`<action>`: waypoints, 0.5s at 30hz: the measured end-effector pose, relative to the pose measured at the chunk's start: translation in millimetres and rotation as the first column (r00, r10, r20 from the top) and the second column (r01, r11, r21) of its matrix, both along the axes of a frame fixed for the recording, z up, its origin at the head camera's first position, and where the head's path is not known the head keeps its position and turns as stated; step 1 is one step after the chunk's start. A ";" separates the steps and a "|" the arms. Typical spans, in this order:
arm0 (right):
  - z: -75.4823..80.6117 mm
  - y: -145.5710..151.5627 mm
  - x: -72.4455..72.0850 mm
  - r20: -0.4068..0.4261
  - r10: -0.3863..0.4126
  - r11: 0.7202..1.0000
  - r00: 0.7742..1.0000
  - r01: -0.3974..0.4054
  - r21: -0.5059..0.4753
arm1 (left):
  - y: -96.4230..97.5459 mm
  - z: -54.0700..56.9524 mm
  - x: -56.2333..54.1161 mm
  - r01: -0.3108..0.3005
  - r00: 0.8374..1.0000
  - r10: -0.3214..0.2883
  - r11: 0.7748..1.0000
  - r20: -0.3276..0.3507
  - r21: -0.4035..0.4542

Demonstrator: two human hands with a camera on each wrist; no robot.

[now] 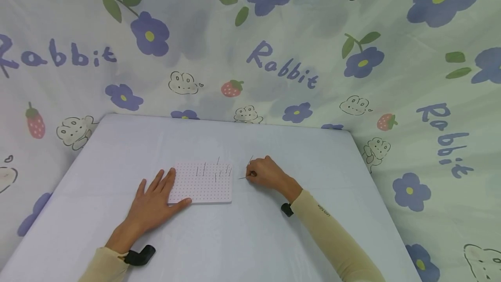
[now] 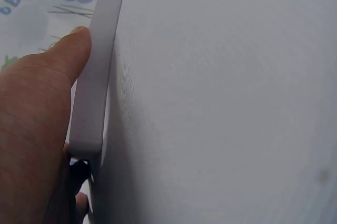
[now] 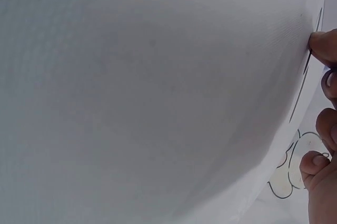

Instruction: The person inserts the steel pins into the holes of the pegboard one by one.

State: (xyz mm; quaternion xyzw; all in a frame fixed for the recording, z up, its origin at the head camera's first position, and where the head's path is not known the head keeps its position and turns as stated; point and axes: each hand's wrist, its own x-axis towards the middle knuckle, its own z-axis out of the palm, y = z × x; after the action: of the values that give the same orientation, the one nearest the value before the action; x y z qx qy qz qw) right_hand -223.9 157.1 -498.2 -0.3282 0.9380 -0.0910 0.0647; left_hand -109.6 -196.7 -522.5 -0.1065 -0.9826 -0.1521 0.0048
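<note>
A white board (image 1: pixel 199 188) dotted with rows of small holes lies on the table, several thin dark sticks (image 1: pixel 203 169) standing at its far part. My left hand (image 1: pixel 153 201) is spread over the board's left end, fingers straight and thumb along the near edge. In the left wrist view that thumb (image 2: pixel 71 50) presses against the board's side edge (image 2: pixel 97 77). Right of the board, my right hand (image 1: pixel 270 173) has its fingers curled low at the tabletop. Its fingertips pinch a thin dark stick (image 3: pixel 307 62); the hand partly hides it.
The white-covered table (image 1: pixel 250 238) reaches back to a curtain (image 1: pixel 211 55) printed with flowers, rabbits and strawberries. Another thin stick (image 3: pixel 297 100) lies near the right fingers. Black straps with camera mounts (image 1: pixel 141 256) sit at both wrists.
</note>
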 end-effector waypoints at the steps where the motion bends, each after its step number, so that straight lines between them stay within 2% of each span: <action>1: -0.1 0.1 0.0 0.000 0.000 1.000 1.000 0.000 0.001 | 0.1 0.2 0.1 0.000 1.000 0.000 1.000 0.001 0.001; 11: 1.2 0.6 -1.5 -0.014 0.018 1.000 1.000 -0.018 -0.003 | 0.8 0.1 -0.1 -0.005 1.000 0.005 1.000 0.002 -0.001; 15: 8.2 0.2 -6.0 -0.008 0.003 0.998 1.000 -0.004 -0.061 | 0.8 0.5 0.0 -0.005 1.000 0.005 1.000 0.007 -0.002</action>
State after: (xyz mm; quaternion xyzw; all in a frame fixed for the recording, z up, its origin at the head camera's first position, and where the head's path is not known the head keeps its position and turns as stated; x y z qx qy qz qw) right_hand -229.9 157.3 -490.0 -0.3320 0.9345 -0.1180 0.0512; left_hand -109.5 -195.8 -522.0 -0.1035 -0.9830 -0.1514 0.0017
